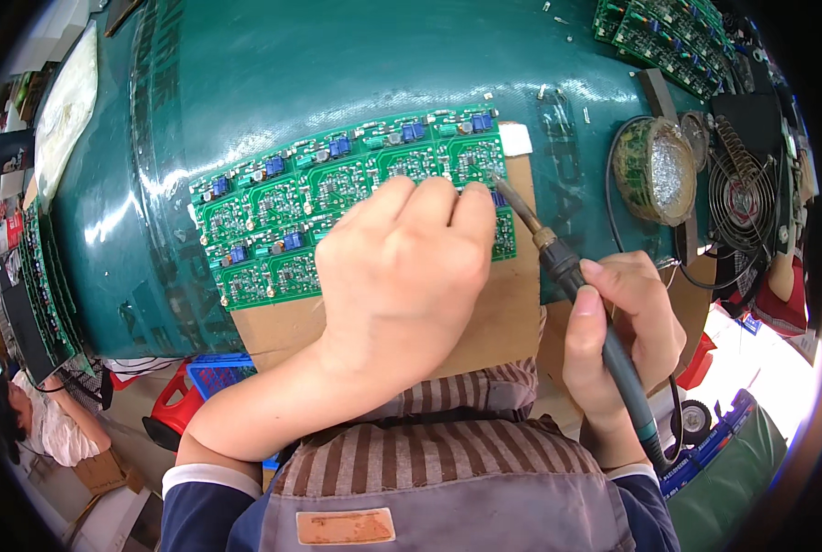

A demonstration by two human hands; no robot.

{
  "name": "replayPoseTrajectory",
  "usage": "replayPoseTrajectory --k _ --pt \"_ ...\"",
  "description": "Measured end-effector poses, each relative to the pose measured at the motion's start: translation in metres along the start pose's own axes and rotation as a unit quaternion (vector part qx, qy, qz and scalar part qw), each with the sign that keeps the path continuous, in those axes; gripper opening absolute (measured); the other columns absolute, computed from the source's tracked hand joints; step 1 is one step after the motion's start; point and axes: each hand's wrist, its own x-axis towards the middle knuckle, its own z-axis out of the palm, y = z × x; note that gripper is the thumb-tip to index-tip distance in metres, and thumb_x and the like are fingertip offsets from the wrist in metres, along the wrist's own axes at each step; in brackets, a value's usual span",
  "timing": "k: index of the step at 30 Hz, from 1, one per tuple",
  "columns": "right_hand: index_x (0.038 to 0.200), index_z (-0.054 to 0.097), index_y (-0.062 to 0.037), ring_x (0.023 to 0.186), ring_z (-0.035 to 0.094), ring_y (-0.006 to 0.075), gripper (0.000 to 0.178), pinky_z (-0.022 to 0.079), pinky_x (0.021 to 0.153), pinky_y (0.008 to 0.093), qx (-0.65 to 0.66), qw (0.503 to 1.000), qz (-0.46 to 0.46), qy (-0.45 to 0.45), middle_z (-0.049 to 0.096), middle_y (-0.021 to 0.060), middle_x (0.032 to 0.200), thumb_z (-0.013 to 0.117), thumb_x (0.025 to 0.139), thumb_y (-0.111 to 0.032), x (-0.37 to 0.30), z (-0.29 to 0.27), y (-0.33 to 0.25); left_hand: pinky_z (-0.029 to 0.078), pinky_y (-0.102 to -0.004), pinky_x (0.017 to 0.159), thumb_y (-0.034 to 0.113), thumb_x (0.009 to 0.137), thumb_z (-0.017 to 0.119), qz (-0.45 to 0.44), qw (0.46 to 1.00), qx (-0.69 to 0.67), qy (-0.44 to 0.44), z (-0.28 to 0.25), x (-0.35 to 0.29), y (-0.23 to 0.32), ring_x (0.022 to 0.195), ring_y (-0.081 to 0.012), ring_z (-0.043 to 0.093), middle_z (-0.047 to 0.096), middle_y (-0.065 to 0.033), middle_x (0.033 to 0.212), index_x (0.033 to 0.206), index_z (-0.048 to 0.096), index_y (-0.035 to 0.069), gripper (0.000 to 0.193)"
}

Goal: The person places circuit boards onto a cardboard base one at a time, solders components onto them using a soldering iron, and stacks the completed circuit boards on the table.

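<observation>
A green panel of joined circuit boards (273,207), set with blue and green parts, lies on a sheet of brown cardboard (287,336) at the table's near edge. My left hand (406,262) is closed over the middle of the panel, knuckles up; its fingertips and whatever they pinch are hidden. In my right hand (622,336) I grip a soldering iron (604,340) like a pen. Its tip points up and left, at the panel's right end beside my left knuckles. Whether the tip touches the board I cannot tell.
Right of the panel stand a round tub of silvery material (670,175) and a round wire-grilled fan (742,198). More circuit boards (673,37) are stacked at the far right, others (43,276) at the left edge. The iron's cord (609,175) loops nearby. Another person (52,419) sits lower left.
</observation>
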Motion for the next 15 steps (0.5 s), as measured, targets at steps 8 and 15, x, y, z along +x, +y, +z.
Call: replayPoseTrajectory --k 8,15 --pt "0.112 0.046 -0.0003 0.082 0.055 0.0199 0.021 0.047 0.073 0.031 -0.081 0.961 0.068 0.256 0.057 0.0162 0.087 0.047 0.093 -0.01 -0.052 -0.03 0.019 0.043 -0.0366 0.06 0.001 0.079 0.067 -0.015 0.997 -0.073 -0.011 -0.012 -0.005 0.003 0.066 -0.0249 0.052 0.058 -0.0079 0.07 0.089 0.062 0.006 0.012" --pt "0.114 0.048 0.0035 0.08 0.06 0.0152 0.023 0.048 0.077 0.0286 -0.078 0.939 0.202 0.267 0.063 0.0173 0.096 0.043 0.097 -0.012 -0.054 -0.014 0.027 0.044 -0.0353 0.057 0.0 0.079 0.067 -0.02 0.993 -0.11 -0.041 -0.024 -0.021 0.007 0.064 -0.0226 0.054 0.064 -0.0061 0.08 0.093 0.061 0.004 0.016"
